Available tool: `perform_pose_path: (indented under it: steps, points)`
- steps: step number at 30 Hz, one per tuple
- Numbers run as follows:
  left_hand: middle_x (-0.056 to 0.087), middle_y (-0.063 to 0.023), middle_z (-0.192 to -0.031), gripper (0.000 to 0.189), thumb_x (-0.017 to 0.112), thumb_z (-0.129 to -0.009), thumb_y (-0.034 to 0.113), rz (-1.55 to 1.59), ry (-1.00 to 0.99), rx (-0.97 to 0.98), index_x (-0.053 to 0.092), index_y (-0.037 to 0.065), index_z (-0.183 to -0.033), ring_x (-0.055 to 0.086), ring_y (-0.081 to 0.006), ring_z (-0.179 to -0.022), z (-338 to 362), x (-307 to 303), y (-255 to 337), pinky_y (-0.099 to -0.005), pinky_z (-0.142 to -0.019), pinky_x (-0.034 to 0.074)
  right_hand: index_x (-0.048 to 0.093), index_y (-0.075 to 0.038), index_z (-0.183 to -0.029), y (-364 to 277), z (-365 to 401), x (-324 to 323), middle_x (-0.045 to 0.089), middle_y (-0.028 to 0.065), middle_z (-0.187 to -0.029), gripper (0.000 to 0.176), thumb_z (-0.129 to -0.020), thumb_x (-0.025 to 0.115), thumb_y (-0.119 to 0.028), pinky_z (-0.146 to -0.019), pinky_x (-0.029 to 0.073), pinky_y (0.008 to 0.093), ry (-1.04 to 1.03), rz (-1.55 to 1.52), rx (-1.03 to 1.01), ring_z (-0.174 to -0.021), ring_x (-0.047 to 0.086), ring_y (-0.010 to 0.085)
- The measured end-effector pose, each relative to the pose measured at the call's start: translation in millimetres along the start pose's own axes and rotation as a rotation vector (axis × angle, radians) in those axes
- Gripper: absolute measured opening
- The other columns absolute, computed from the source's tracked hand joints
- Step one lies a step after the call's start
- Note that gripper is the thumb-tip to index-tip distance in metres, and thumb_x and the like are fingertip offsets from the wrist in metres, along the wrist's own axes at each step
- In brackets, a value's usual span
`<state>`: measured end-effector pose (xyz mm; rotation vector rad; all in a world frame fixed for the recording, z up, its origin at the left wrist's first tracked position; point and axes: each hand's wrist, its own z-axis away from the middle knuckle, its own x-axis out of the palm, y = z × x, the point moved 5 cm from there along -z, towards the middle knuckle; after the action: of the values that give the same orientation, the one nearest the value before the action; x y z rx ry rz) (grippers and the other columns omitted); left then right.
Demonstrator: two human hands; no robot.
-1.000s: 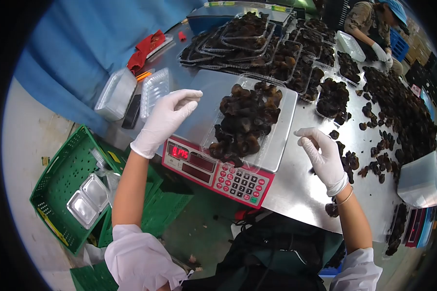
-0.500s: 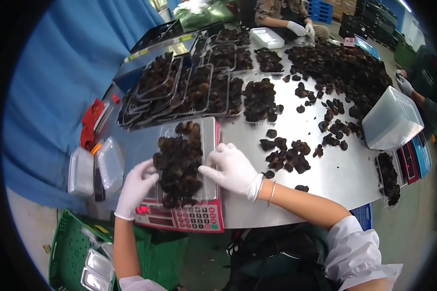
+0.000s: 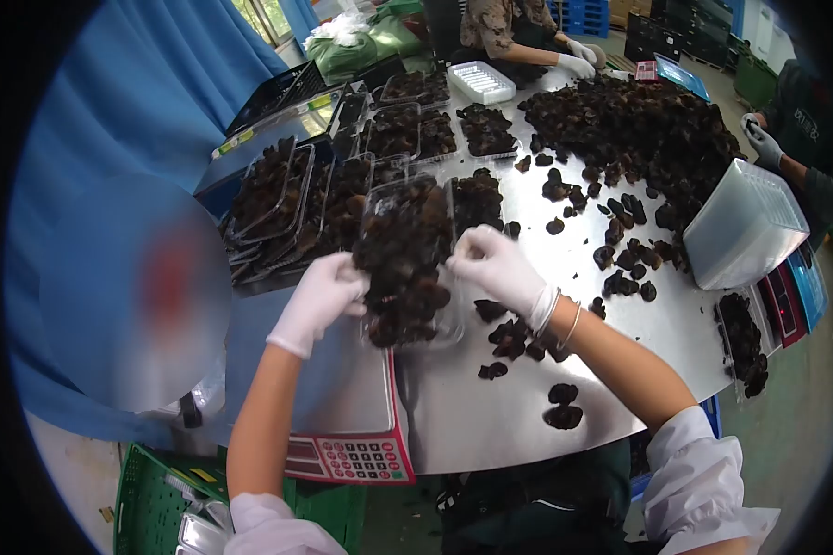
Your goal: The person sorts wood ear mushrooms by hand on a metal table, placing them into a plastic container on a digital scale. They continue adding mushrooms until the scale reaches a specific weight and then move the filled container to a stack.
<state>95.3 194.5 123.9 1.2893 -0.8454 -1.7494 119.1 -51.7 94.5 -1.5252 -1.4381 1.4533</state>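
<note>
I can read nothing here. The key markings on the scale (image 3: pixel 347 458) below my left hand (image 3: pixel 317 301) are too small, and the print on a co-worker's dark top (image 3: pixel 810 125), far beyond my right hand (image 3: pixel 495 268), is blurred.

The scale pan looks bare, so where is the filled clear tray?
Head view, centre: the filled clear tray is held between the left hand and right hand, just beyond the scale, beside the stacked trays.

The scale (image 3: pixel 342 388) top is bare, and so is the table (image 3: pixel 472 421) beside it. Full trays (image 3: pixel 287 194) crowd behind; loose mushrooms (image 3: pixel 514 338) lie to the right.
</note>
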Motion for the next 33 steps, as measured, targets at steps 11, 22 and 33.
perform_pose_path:
  steps: [11,22,33]
  points:
    - [0.069,-0.0145,-0.094,0.047,0.069,-0.081,-0.001,-0.413,0.084,0.020,0.059,-0.011,-0.126,0.070,-0.0205,-0.083,-204,47,6,-0.0319,-0.067,0.061,0.064,0.000,-0.081,114,-123,-57,0.061,0.0078,-0.066,0.026,-0.082,0.068,-0.026,-0.060,0.051,0.0344,0.018,0.408,0.083,-0.057,0.060,0.0165]
    - [0.071,-0.0057,-0.100,0.035,0.066,-0.093,0.016,-0.445,0.511,0.294,0.067,-0.002,-0.123,0.063,-0.0087,-0.087,-2,-76,23,-0.0242,-0.080,0.050,0.071,-0.003,-0.102,81,-54,-103,0.066,0.0087,-0.101,0.034,-0.091,0.066,-0.035,-0.083,0.048,0.0319,-0.005,0.253,0.056,-0.093,0.060,0.0178]
    - [0.066,-0.0326,-0.092,0.048,0.050,-0.101,0.036,-1.141,0.673,-0.119,0.069,-0.009,-0.096,0.063,-0.0493,-0.083,136,-271,-297,-0.0517,-0.081,0.049,0.070,-0.005,-0.105,37,177,-147,0.067,0.0054,-0.100,0.018,-0.094,0.060,-0.015,-0.079,0.048,0.0277,0.016,0.178,0.205,-0.086,0.059,0.0123]
